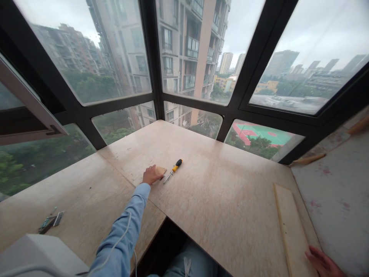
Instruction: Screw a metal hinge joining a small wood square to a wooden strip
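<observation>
1. Small flat block of pale wood (161,170), on the beige, marble-patterned countertop (219,192), beyond the seam. Left hand (151,176) holds it, thumb and fingers closed on its edges. Risk: slipping or turning, if the hold is light.
2. Screwdriver, black-and-yellow handle, metal shaft (177,166). Lies just beside the block, tip towards the fingers. Risk: a nudge may roll it or bring the tip against skin.
3. Long, narrow board of pale wood (290,231), near the floral wall. Right hand (321,261) at its outer edge, partly out of view; whether it grips cannot be told. Risk: uneven pushing may swing the board.
4. Thin white cord (122,234), draped over the blue sleeve. Risk: snagging as the arm draws back.
5. Dark opening (161,242) at the near edge. Risk: loose pieces swept inside.
6. Small metal fittings (52,222), lower left. Risk: scattering by the forearm.
7. Brands, labels, writing: none legible.
</observation>
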A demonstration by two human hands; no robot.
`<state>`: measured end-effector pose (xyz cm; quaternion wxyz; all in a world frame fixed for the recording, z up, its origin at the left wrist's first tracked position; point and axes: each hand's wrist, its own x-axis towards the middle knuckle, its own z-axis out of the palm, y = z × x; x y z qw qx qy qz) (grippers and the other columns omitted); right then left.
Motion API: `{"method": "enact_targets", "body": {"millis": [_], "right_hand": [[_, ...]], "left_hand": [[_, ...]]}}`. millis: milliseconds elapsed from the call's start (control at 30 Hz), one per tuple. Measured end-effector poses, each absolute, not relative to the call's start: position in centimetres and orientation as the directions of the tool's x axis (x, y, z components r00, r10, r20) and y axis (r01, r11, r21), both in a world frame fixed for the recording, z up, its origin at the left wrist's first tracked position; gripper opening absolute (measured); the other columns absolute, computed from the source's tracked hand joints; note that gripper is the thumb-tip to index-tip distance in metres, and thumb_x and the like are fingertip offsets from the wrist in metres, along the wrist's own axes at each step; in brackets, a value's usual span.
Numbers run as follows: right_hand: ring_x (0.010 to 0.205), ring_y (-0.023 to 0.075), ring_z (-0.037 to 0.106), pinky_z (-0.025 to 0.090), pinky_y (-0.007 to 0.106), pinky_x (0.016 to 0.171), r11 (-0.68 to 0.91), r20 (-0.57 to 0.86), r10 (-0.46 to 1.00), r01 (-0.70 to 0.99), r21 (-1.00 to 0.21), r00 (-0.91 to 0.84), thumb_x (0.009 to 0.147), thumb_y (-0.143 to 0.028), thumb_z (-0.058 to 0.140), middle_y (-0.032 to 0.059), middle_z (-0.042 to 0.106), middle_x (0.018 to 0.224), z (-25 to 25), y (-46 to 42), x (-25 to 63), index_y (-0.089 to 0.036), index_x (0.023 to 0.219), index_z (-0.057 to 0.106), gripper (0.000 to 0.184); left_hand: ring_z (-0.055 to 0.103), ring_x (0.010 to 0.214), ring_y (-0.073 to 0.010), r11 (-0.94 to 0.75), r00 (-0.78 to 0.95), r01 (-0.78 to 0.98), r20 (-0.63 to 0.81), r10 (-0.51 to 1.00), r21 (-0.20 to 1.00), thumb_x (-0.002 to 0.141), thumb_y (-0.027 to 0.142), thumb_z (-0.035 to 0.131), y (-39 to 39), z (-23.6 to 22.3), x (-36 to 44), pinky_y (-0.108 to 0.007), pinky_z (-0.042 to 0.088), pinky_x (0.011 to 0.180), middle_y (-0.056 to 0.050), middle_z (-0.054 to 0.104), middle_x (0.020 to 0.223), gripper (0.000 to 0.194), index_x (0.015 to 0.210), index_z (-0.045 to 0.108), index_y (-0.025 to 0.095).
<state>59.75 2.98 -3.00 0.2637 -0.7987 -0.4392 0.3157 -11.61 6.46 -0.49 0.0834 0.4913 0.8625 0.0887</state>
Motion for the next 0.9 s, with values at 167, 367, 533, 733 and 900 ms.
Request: {"method": "enact_targets", "body": {"millis": [167, 367, 533, 733, 900], "right_hand": [[0.106, 0.0373, 0.069, 0.057, 0.044, 0.089, -0.457, -0.234, 0.876, 0.569, -0.684, 0.423, 0.059, -0.056, 0.052, 0.0146, 0.074, 0.095, -3.0, 2.7, 59.5, -0.020, 0.114, 0.064, 0.067], [0.111, 0.0367, 0.067, 0.057, 0.042, 0.092, -0.462, -0.244, 0.870, 0.532, -0.710, 0.429, 0.061, -0.058, 0.053, 0.0166, 0.073, 0.103, -4.0, 2.8, 60.0, -0.019, 0.109, 0.063, 0.063], [0.112, 0.0359, 0.067, 0.056, 0.041, 0.095, -0.445, -0.234, 0.870, 0.488, -0.751, 0.433, 0.060, -0.058, 0.055, 0.0182, 0.073, 0.108, -4.8, 2.9, 60.0, -0.016, 0.108, 0.060, 0.063], [0.111, 0.0340, 0.067, 0.054, 0.042, 0.097, -0.349, -0.175, 0.907, 0.452, -0.821, 0.383, 0.059, -0.063, 0.058, 0.0210, 0.067, 0.120, -6.3, 2.3, 59.8, -0.017, 0.110, 0.054, 0.069], [0.118, 0.0350, 0.061, 0.048, 0.047, 0.103, -0.258, -0.066, 0.925, 0.490, -0.833, 0.375, 0.066, -0.063, 0.051, 0.0262, 0.058, 0.131, -7.7, 1.8, 59.3, -0.009, 0.121, 0.051, 0.076]], "left_hand": [[0.056, 0.120, -0.0351, 0.547, -0.558, 0.796, -0.035, 0.829, 0.261, 0.071, 0.051, 0.070, 7.0, -0.7, -11.6, -0.035, 0.044, 0.090, -0.020, 0.062, 0.125, 0.071, 0.129, 0.057, 0.012], [0.059, 0.115, -0.0314, 0.577, -0.672, 0.661, 0.038, 0.739, 0.480, 0.073, 0.048, 0.069, 6.4, 0.1, -10.1, -0.036, 0.042, 0.098, -0.019, 0.065, 0.120, 0.074, 0.132, 0.054, 0.007], [0.060, 0.107, -0.0293, 0.356, -0.560, 0.708, 0.178, 0.809, 0.609, 0.069, 0.046, 0.074, 6.5, 1.5, -5.3, -0.039, 0.045, 0.098, -0.017, 0.064, 0.116, 0.069, 0.125, 0.057, 0.010], [0.053, 0.119, -0.0297, -0.066, -0.247, 0.826, 0.466, 0.850, 0.559, 0.073, 0.037, 0.074, 7.8, 3.5, 4.4, -0.042, 0.040, 0.107, -0.016, 0.060, 0.124, 0.061, 0.124, 0.054, 0.012], [0.051, 0.124, -0.0300, -0.275, -0.091, 0.771, 0.528, 0.844, 0.574, 0.080, 0.038, 0.071, 8.5, 3.6, 13.8, -0.045, 0.040, 0.108, -0.018, 0.056, 0.130, 0.063, 0.133, 0.047, 0.013]]}}
